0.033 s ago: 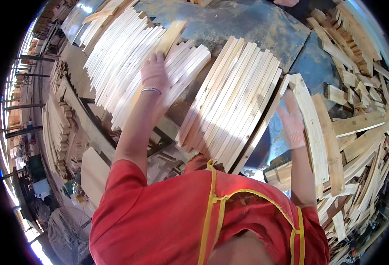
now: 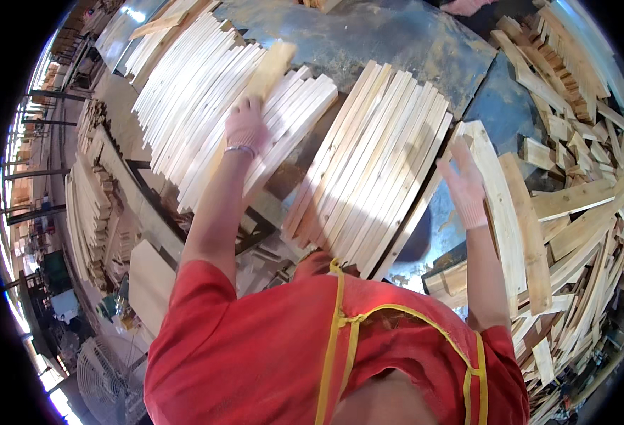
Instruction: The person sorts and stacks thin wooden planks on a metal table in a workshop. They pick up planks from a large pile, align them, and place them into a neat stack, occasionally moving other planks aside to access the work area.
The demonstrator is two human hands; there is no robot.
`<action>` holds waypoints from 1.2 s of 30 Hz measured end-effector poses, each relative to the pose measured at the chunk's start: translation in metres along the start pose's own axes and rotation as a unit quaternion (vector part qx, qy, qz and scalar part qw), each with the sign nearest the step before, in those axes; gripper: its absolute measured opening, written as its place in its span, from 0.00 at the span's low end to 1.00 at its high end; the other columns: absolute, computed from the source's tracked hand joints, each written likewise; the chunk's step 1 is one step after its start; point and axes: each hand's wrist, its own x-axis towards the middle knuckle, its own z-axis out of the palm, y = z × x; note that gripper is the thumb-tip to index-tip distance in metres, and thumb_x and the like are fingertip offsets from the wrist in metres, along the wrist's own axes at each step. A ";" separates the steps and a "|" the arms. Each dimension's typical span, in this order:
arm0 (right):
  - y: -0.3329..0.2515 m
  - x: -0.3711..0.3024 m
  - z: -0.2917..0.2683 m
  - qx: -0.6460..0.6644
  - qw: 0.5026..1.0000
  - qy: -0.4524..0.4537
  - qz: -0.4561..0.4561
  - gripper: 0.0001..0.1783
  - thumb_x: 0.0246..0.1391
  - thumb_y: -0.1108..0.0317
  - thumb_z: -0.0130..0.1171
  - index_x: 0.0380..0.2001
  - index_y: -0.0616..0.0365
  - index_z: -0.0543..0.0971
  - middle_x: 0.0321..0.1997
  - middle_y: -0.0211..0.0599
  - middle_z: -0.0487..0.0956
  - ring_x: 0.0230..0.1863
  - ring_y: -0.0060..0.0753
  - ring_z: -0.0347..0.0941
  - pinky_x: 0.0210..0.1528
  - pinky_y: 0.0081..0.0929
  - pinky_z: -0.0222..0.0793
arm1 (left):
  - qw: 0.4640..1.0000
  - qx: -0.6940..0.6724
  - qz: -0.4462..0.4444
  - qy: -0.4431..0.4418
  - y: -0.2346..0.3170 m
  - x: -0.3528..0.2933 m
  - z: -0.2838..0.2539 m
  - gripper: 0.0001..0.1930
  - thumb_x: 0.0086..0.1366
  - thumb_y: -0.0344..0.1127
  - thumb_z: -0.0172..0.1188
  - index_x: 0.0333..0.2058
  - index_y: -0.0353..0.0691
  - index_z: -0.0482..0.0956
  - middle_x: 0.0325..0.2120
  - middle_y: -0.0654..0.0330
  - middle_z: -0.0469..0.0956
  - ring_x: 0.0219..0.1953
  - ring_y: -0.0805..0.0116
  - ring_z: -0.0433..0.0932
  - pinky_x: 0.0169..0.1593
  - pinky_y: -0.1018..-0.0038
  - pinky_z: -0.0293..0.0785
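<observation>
My left hand [image 2: 246, 129], in a pale knitted glove, is closed on a yellowish wooden board [image 2: 273, 65] whose far end is blurred. The board lies over a row of pale wood strips [image 2: 198, 85], with another group of strips [image 2: 299, 106] to its right. Beside them is a separate block of strips [image 2: 375, 156] set edge to edge. My right hand [image 2: 465, 183], gloved too, is open with fingers apart, just right of the outermost strip [image 2: 425, 195]. Its fingertips are close to the upper end of a curved board [image 2: 496, 191]; whether they touch is unclear.
A blue-grey metal tabletop [image 2: 368, 35] spreads beyond the strips. Loose offcuts and boards [image 2: 581, 205] are heaped at the right. A floor fan [image 2: 103, 375] stands lower left, near stacked timber [image 2: 88, 205]. Another person's gloved hand [image 2: 468, 6] shows at the top edge.
My left hand and the board have shifted slightly toward me. My right hand has moved a little left, its fingers now nearer the outermost strip.
</observation>
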 end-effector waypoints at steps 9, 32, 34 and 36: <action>-0.066 0.225 0.066 -0.443 0.887 -0.128 0.011 0.48 0.59 0.55 0.59 0.80 0.46 0.54 0.81 0.54 0.60 0.81 0.55 0.56 0.80 0.47 0.51 | 0.945 -0.154 0.248 -0.148 0.119 -0.090 -0.019 0.29 0.64 0.42 0.63 0.63 0.43 0.72 0.59 0.50 0.72 0.62 0.50 0.72 0.63 0.52 0.70; -0.069 0.152 0.013 -0.271 0.944 -0.174 -0.063 0.40 0.63 0.54 0.62 0.75 0.52 0.66 0.71 0.49 0.76 0.74 0.47 0.68 0.76 0.37 0.61 | 0.840 -0.523 -0.053 -0.136 -0.029 0.034 -0.065 0.33 0.63 0.29 0.64 0.67 0.29 0.70 0.59 0.43 0.78 0.57 0.57 0.81 0.57 0.66 0.78; -0.068 0.178 0.035 -0.299 0.937 -0.158 -0.088 0.39 0.63 0.54 0.60 0.76 0.51 0.66 0.73 0.50 0.74 0.75 0.49 0.67 0.76 0.38 0.61 | 0.951 -0.265 -0.050 -0.153 -0.035 0.041 -0.069 0.31 0.62 0.28 0.67 0.64 0.31 0.73 0.51 0.49 0.82 0.51 0.56 0.83 0.51 0.65 0.81; -0.069 0.214 0.068 -0.365 0.912 -0.150 -0.110 0.41 0.62 0.54 0.59 0.76 0.51 0.64 0.74 0.52 0.72 0.76 0.51 0.66 0.76 0.40 0.61 | 0.942 -0.330 0.045 0.038 -0.039 0.018 0.012 0.24 0.63 0.32 0.68 0.57 0.34 0.76 0.46 0.50 0.83 0.48 0.53 0.83 0.49 0.61 0.81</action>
